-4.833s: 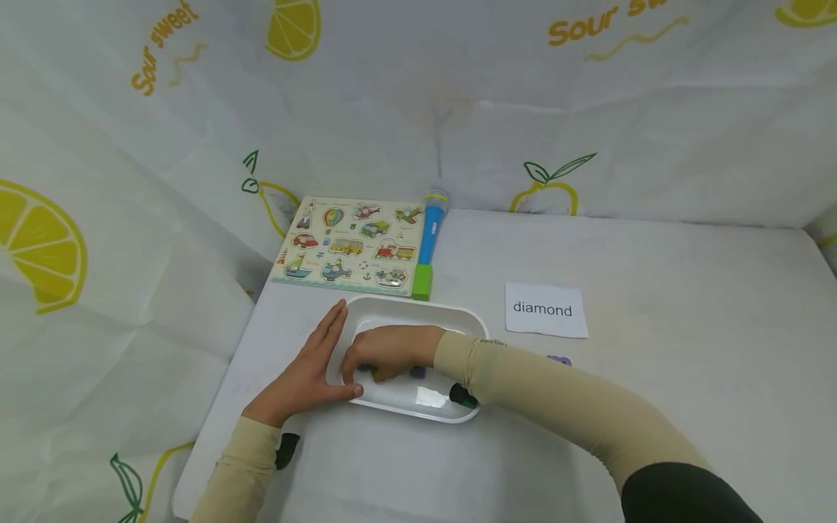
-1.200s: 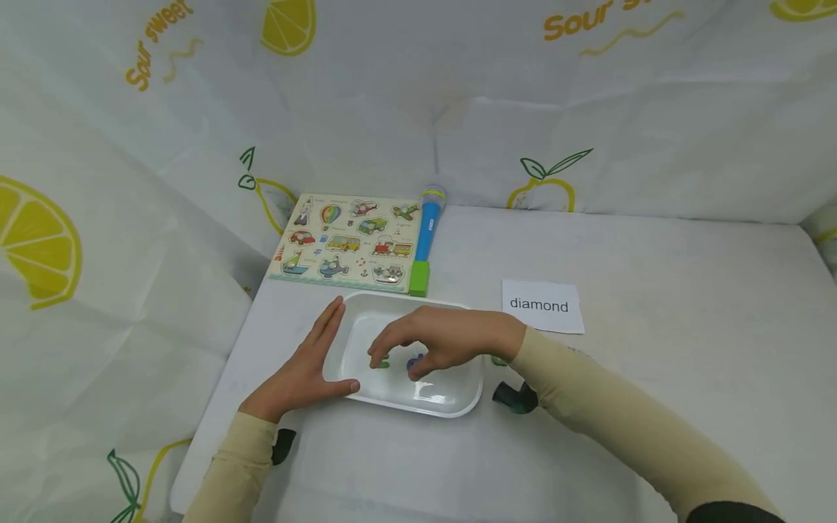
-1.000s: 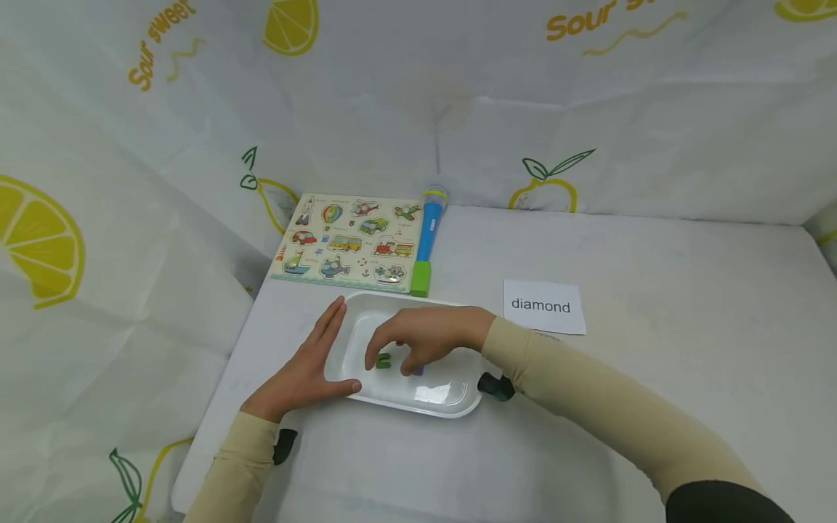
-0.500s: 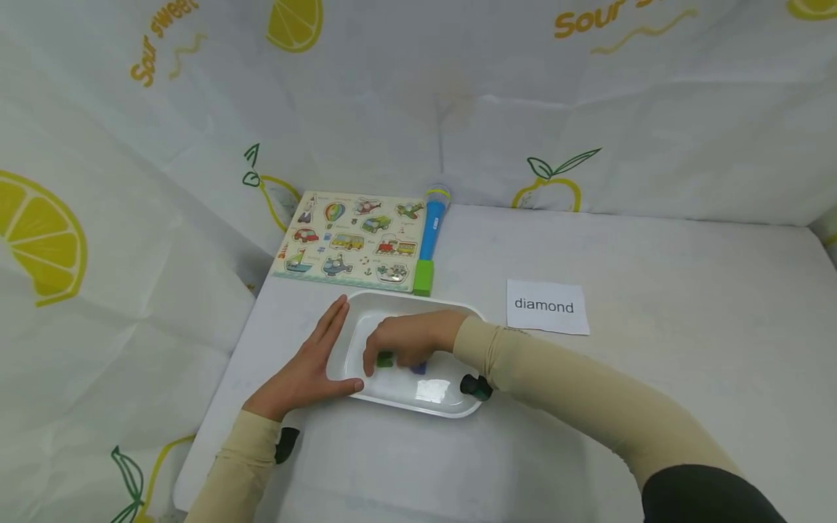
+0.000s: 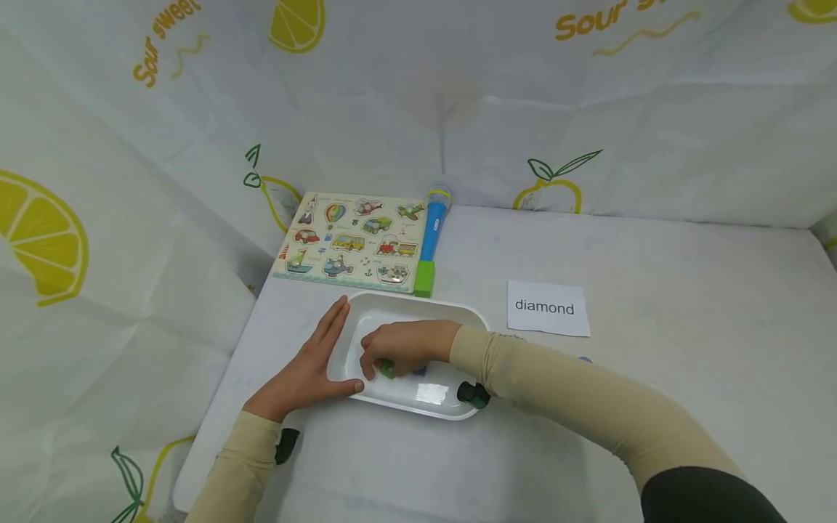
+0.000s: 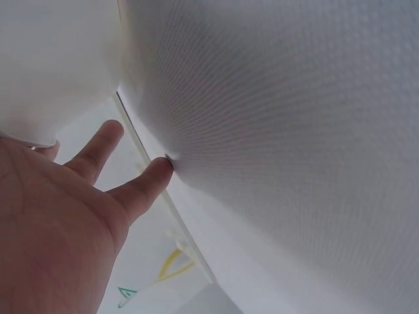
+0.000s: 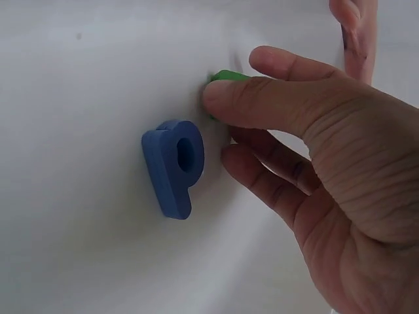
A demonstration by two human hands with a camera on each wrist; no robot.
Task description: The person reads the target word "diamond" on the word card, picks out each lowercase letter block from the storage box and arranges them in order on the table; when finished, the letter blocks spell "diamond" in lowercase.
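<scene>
A white tray (image 5: 418,407) sits on the table in the head view. My left hand (image 5: 297,378) lies along its left rim with fingers straight and the thumb at the near edge. My right hand (image 5: 405,345) reaches down inside the tray, thumb and fingertips pinching a small green letter piece (image 5: 387,370). In the right wrist view the thumb covers most of that green piece (image 7: 229,75), so its shape is hidden. Next to the fingers lies a blue foam-like letter (image 7: 171,169) with a round hole and a short stem, untouched.
Right of the tray lies a paper card (image 5: 548,308) reading "diamond". Behind it are a vehicle picture puzzle board (image 5: 349,243) and a blue toy microphone (image 5: 433,229) with a green base. Part of a purple-blue piece (image 5: 585,359) shows behind my right forearm.
My right hand has come from the tray's right side down to the green letter, and its spread fingers have closed on it. The left hand has stayed at the rim.
</scene>
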